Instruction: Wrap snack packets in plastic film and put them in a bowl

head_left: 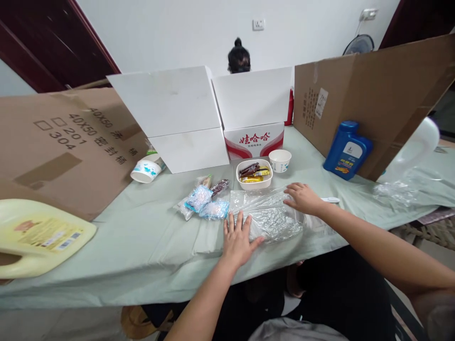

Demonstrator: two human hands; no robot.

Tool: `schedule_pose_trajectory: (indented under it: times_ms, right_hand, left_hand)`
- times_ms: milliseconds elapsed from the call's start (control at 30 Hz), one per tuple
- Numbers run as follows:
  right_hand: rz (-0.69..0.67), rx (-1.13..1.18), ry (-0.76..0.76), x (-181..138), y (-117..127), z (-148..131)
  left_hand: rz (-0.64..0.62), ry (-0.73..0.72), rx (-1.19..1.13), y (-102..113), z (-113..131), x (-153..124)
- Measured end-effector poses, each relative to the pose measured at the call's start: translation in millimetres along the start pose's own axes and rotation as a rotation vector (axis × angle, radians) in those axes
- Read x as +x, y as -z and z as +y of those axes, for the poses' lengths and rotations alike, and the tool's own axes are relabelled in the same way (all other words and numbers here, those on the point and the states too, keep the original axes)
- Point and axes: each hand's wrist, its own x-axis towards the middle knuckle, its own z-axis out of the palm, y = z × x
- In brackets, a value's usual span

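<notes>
A crinkled clear plastic bag [273, 218] lies flat on the green tablecloth in front of me. My left hand [239, 239] rests on its left end, fingers spread. On the bag's upper right part lies my right hand [302, 198], its fingers stretched out. Just beyond the bag stands a white bowl [255, 184] holding yellow and dark brown packets. To the left of my left hand are blue-and-white packets [208, 202], with a dark packet [220, 187] among them. Part of a white-handled item [330, 200] shows beside my right wrist.
A white paper cup [280, 161] stands behind the bowl; another cup [145, 170] lies tipped at left. White cartons [254, 142] and brown cardboard [327, 99] wall the table. A blue bottle [348, 150] leans right, a yellow jug [42, 237] lies left. A person's head [239, 59] shows behind.
</notes>
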Motion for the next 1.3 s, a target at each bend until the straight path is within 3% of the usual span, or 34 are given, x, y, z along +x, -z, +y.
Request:
schedule_pose_trajectory:
  times_ms: [100, 167, 367, 567, 667, 767, 867, 967, 1067, 1133, 1300]
  right_hand:
    - [-0.114, 0.295, 0.279, -14, 4, -20]
    - [-0.238, 0.327, 0.383, -22, 3, -31]
    - [-0.316, 0.251, 0.370, -32, 6, -29]
    - [-0.282, 0.489, 0.362, -43, 16, -7]
    - [-0.317, 0.654, 0.328, -50, 23, 3]
    - [-0.362, 0.818, 0.237, -51, 27, 9]
    - [-0.288, 0.994, 0.069, -45, 20, 11]
    - [-0.082, 1.048, -0.135, -33, 5, 16]
    - [0.095, 0.869, -0.275, -22, -10, 22]
    - [0.131, 0.711, -0.308, -18, -16, 23]
    - [0.144, 0.502, -0.314, -17, -19, 20]
  left_hand:
    - [-0.068, 0.000, -0.061, 9, -2, 4]
    - [-0.085, -0.011, -0.096, 19, -5, 6]
    - [-0.154, -0.282, -0.147, 44, -32, -5]
    - [-0.092, -0.310, -0.382, 44, -64, -18]
    - [-0.123, -0.228, -0.644, 50, -68, -18]
    - [-0.192, -0.041, -0.905, 62, -64, -4]
    - [-0.216, 0.150, -1.022, 72, -56, 22]
    - [-0.144, 0.257, -0.914, 69, -49, 49]
    - [0.029, 0.285, -0.645, 49, -46, 62]
    - [0.108, 0.283, -0.487, 34, -44, 61]
    - [0.155, 0.219, -0.324, 14, -42, 54]
